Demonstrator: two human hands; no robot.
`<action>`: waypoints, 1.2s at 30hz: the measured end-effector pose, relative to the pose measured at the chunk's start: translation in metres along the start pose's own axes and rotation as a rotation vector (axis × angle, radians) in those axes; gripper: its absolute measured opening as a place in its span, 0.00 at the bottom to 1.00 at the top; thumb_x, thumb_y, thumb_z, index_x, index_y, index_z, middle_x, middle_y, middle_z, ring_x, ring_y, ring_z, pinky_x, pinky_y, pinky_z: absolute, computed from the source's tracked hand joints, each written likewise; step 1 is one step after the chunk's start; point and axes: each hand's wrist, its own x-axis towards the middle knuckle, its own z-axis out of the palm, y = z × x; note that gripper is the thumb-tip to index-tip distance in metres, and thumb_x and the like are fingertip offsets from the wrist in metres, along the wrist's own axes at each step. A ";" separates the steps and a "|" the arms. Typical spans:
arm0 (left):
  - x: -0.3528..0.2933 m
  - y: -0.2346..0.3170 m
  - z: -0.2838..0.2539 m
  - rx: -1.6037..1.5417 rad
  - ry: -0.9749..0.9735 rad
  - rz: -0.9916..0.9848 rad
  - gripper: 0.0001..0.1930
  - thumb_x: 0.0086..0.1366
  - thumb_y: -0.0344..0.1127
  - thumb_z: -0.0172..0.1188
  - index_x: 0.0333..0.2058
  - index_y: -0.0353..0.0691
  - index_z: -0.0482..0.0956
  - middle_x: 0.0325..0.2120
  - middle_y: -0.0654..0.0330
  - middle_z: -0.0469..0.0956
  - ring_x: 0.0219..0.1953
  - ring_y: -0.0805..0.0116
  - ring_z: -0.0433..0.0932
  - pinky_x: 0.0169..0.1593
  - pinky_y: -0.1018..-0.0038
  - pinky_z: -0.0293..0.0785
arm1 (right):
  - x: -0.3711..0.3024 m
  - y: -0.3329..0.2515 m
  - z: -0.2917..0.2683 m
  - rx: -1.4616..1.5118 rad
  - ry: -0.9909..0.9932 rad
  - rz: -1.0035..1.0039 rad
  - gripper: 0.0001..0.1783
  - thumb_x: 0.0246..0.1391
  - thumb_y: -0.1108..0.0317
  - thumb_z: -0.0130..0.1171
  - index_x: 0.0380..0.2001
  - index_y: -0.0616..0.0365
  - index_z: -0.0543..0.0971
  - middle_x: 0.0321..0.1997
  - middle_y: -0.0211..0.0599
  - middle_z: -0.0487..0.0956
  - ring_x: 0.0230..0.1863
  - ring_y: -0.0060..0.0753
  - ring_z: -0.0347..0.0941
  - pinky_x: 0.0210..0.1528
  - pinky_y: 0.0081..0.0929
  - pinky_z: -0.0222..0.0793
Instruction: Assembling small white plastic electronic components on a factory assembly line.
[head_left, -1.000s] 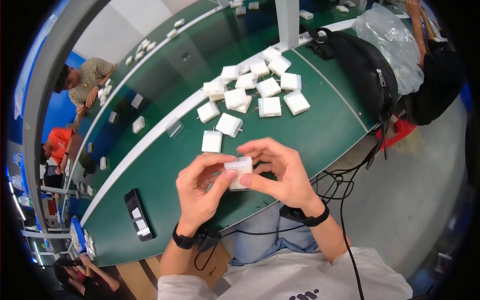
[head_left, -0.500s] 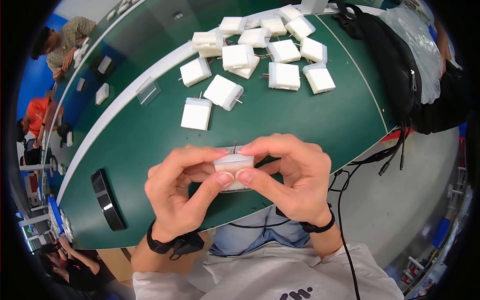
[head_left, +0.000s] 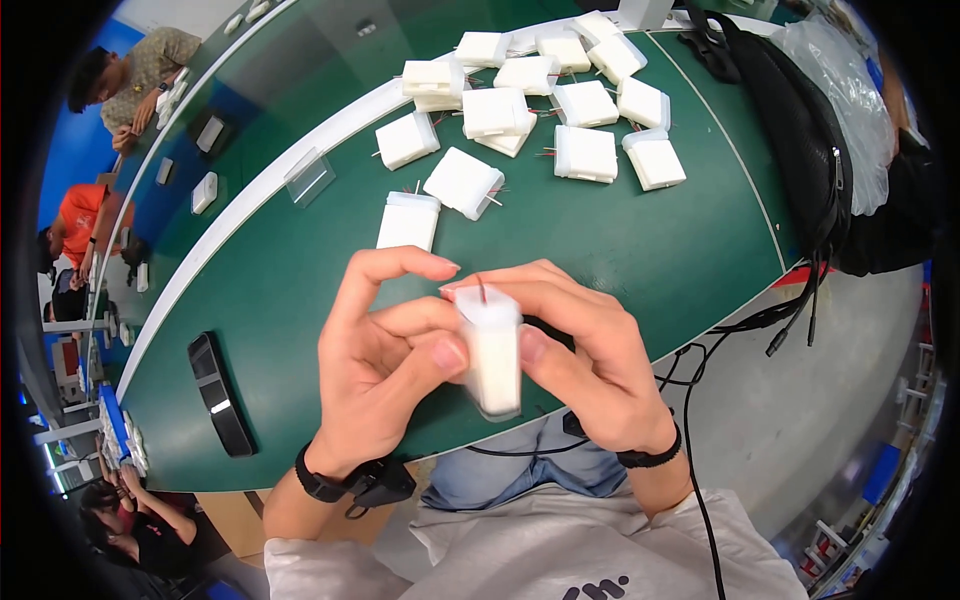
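Note:
Between my two hands, over the front of the green table, is a white box-shaped unit point(head_left: 497, 365) with a translucent cap and thin wires at its top. It stands turned narrow side toward me and is a little blurred. My left hand point(head_left: 385, 355) presses its thumb to the left side, its index finger raised off the cap. My right hand point(head_left: 585, 345) has the thumb on the right side and fingers behind and over the cap. Just beyond my left hand lies a similar white unit point(head_left: 408, 222), partly hidden by the fingers.
Several more white units point(head_left: 495, 112) lie clustered at the table's far side. A clear plastic piece point(head_left: 310, 178) rests by the white divider point(head_left: 250, 185). A black flat device point(head_left: 222, 395) lies left, a black bag point(head_left: 775, 130) right. Black cables point(head_left: 690, 375) hang at the edge; people work beyond the divider.
The unit in my hands has been turned from its broad face to its narrow side. My left index finger has lifted from the cap. The view has shifted slightly.

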 end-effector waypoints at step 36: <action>0.003 -0.001 0.008 0.536 0.052 0.319 0.18 0.70 0.19 0.63 0.56 0.29 0.73 0.41 0.46 0.87 0.39 0.64 0.89 0.43 0.70 0.88 | -0.001 -0.003 0.009 0.301 0.256 0.230 0.12 0.67 0.72 0.66 0.50 0.65 0.81 0.44 0.35 0.83 0.42 0.22 0.80 0.42 0.23 0.81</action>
